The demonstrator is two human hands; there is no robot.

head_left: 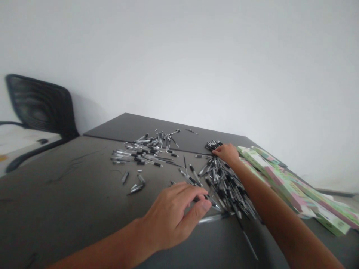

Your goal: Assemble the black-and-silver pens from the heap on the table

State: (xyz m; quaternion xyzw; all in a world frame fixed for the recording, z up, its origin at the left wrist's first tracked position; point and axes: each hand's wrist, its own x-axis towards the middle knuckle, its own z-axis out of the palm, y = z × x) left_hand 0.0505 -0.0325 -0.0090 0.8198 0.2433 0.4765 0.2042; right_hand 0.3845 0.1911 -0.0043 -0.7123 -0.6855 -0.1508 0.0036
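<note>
My left hand [176, 213] is low over the near side of a large pile of pens [227, 183], its thumb and fingers bent round a pen [214, 204] with a dark grip. Part of that pen is hidden by the fingers. Farther off, my right hand [227, 152] reaches across the pile, fingertips pinched at the near edge of a neat bundle of pens [213, 144]. What lies under those fingertips is mostly covered. The pens are clear-barrelled with black grips, and the large pile lies in a jumble between my forearms.
More pens [140, 153] are scattered left of centre, with loose pen parts [137, 186] closer in. Flattened green and pink boxes [283, 179] lie stacked along the right side. A seam crosses the dark table [84, 186]. A black mesh chair [42, 104] stands at left, before a white wall.
</note>
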